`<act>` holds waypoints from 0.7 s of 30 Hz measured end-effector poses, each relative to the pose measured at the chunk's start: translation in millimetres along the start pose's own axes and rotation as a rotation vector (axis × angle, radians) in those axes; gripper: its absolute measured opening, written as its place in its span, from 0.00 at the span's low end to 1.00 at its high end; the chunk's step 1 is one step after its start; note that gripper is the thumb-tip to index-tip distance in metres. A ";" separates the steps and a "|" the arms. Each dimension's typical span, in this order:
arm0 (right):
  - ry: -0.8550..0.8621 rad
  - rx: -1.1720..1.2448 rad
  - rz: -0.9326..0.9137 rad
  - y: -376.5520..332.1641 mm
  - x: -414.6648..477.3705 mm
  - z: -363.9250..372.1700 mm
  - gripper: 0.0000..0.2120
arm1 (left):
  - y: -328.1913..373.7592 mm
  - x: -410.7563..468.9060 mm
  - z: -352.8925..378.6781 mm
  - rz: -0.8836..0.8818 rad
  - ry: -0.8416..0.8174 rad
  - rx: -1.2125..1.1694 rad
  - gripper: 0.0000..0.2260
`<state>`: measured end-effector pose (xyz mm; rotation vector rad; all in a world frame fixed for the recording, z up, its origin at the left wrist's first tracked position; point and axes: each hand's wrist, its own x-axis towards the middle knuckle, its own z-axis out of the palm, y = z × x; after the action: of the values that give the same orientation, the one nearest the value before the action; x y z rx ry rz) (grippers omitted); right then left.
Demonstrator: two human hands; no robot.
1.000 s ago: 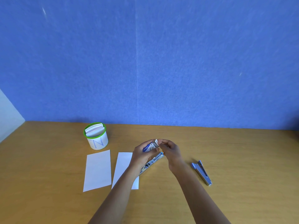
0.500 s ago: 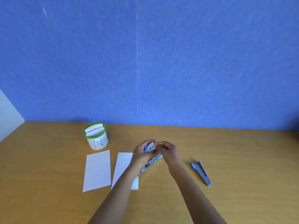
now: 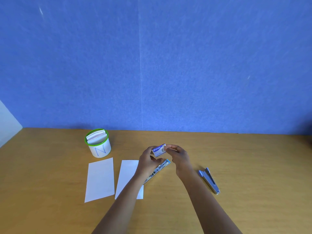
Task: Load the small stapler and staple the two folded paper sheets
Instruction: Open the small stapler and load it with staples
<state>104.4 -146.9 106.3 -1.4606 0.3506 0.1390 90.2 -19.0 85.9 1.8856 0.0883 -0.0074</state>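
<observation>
A small blue and white staple box (image 3: 159,150) is held above the desk between both hands. My left hand (image 3: 148,162) grips its left side and my right hand (image 3: 179,157) pinches its right end. Under the hands lies a small blue stapler (image 3: 159,169), opened out flat with its metal channel showing. Two folded white paper sheets lie side by side to the left, one sheet (image 3: 101,179) apart and the other sheet (image 3: 128,174) partly under my left forearm.
A second blue stapler (image 3: 209,180) lies closed on the wooden desk (image 3: 50,208) to the right. A white tub with a green rim (image 3: 98,146), marked N and holding folded papers, stands at the back left. A blue wall closes the desk's far edge.
The staple box's open flap end has been closed by my right fingers. Both hands stayed over the opened stapler, barely shifting.
</observation>
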 end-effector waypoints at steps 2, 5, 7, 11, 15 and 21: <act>0.063 0.053 0.061 -2.3 9.3 -6.4 0.02 | -4.0 -0.4 0.2 -0.013 0.009 0.012 0.18; 0.180 0.096 0.109 -2.8 26.5 -21.7 0.03 | -12.7 -1.5 0.2 -0.032 0.007 0.024 0.17; 0.262 0.109 0.131 -0.6 37.4 -35.1 0.04 | -17.7 -2.2 -0.5 -0.044 -0.004 0.041 0.16; 0.408 0.057 0.131 6.3 56.4 -63.7 0.08 | -26.5 -1.0 -0.8 -0.059 -0.025 0.074 0.15; 0.539 -0.064 0.138 8.9 68.3 -85.1 0.10 | -33.7 1.4 1.1 -0.071 -0.026 0.071 0.14; 0.581 -0.230 0.185 16.2 82.9 -99.1 0.10 | -42.4 4.0 8.5 -0.049 -0.047 0.162 0.15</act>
<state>162.7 -252.7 57.8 -1.6803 0.9691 -0.1063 91.8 -13.8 42.9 2.0436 0.1042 -0.0943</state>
